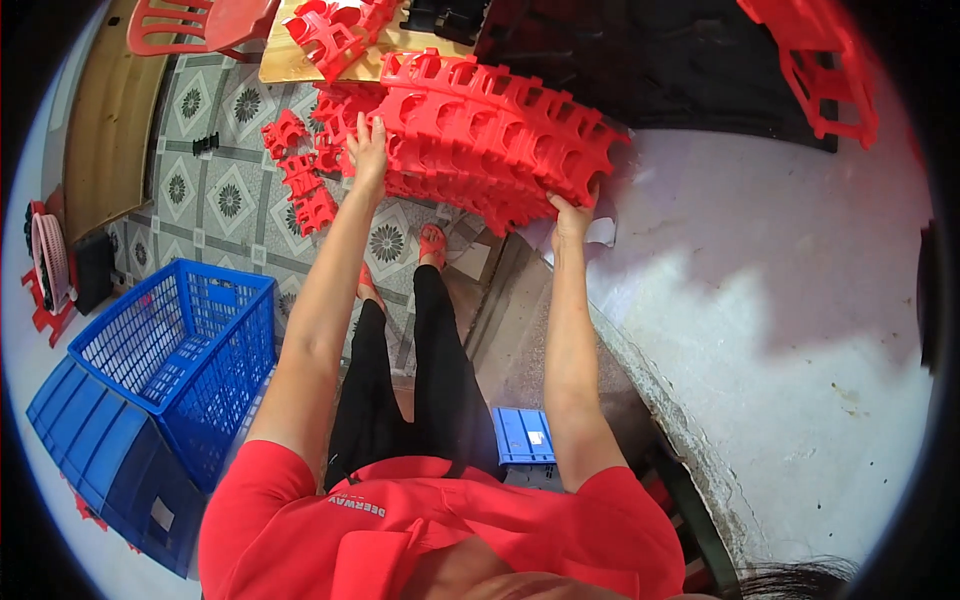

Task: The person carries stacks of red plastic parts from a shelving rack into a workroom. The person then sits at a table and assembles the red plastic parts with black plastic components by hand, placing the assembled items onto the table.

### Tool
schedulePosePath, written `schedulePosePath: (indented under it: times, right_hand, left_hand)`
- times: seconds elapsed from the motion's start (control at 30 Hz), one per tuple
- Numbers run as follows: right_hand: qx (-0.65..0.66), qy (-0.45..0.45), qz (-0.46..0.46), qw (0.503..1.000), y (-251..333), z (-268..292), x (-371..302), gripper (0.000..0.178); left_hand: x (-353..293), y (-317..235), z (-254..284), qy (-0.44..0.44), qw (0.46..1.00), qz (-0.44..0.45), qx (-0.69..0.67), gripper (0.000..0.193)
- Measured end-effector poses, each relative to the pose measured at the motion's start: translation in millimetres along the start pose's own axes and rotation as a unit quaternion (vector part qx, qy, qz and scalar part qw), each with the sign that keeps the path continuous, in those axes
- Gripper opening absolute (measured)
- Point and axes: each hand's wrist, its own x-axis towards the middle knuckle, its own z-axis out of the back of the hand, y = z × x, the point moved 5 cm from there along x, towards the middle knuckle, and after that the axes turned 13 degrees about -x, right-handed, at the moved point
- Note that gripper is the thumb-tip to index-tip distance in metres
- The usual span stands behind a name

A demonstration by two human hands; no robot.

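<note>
— Where are the hands?

— Both arms reach straight out toward the upper middle of the frame. The left hand [367,148] lies with fingers spread against the left end of a stack of red plastic parts [490,140]. The right hand [572,213] grips the stack's lower right edge from beneath, fingers curled around it.

— And the stack itself?

— It sits tilted, upper centre, held between the two hands, above the patterned tile floor [225,200]. More loose red pieces [298,175] lie on the floor just left of it.

— Anything else nearby?

— A blue mesh crate [180,350] at lower left, resting on a solid blue bin [110,450]. A pale concrete surface [780,330] fills the right. A red plastic chair [200,25] stands at upper left.
</note>
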Motion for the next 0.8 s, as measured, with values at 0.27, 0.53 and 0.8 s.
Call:
schedulePosePath:
  times: [0.27, 0.53, 0.8]
  right_hand:
    - [-0.096, -0.062, -0.011, 0.993, 5, 2, -32, 0.104]
    - [0.502, 0.132, -0.11, 0.848, 70, -72, -63, 0.041]
    - [0.348, -0.173, -0.229, 0.893, 54, -41, -20, 0.045]
  left_hand:
    - [-4, -4, 23, 0.01, 0.998, -0.062, -0.019, 0.078]
    - [-61, 27, -25, 0.025, 0.891, 0.217, -0.398, 0.102]
    - [-146, -23, -105, 0.194, 0.87, 0.28, -0.356, 0.091]
